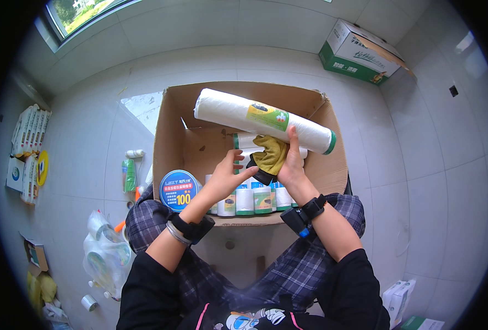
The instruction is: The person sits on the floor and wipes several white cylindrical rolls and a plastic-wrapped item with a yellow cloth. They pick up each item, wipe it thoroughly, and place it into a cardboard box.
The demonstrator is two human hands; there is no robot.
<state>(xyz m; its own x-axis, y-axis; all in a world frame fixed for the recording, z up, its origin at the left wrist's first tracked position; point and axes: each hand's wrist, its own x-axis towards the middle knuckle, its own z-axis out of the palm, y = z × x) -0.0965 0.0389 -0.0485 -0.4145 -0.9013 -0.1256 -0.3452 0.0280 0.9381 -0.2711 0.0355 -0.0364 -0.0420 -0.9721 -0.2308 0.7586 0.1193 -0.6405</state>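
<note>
A long white roll of plastic bags (216,108), with a yellow-green label and a green end, lies at a slant above the open cardboard box (169,143). My right hand (293,165) grips it from beneath, fingers up along its near side. A yellow and black cloth (271,155) is bunched against that same palm, under the roll. My left hand (225,179) is open beside the cloth, its thumb near the black part; whether they touch I cannot tell. Below stand several small white rolls (245,201) along the box's near side, and more white rolls lie partly hidden behind the cloth.
A round blue sign (180,190) stands at the box's near left corner. Plastic bags (107,256) and a green packet (129,175) lie on the floor at left. Stacked packages (30,132) are farther left. A white and green carton (359,53) stands by the back wall.
</note>
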